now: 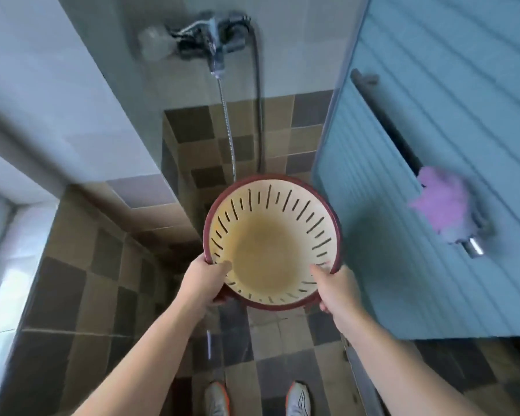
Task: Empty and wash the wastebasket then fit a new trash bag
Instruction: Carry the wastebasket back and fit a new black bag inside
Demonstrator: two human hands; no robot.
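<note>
left hand [203, 279] and right hand [335, 288] grip the empty wastebasket [272, 241] rim, thumbs inside; wet rim could slip, dropping it.

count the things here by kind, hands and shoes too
hands: 2, left and right, both gripping the basket rim
basket: 1
shoes: 2
tap: 1
hose: 1
purple sponge: 1
total: 8
</note>
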